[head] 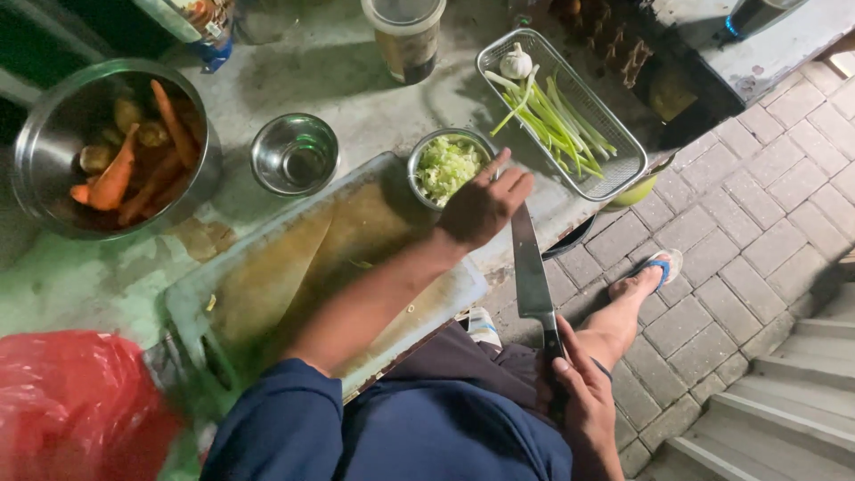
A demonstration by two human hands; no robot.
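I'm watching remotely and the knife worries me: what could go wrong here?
The right hand holds the knife blade-up beside the bare leg, pointing toward the left hand; a slip might cut either. The left hand is at the small bowl of chopped greens, which sits near the cutting board corner and could tip.
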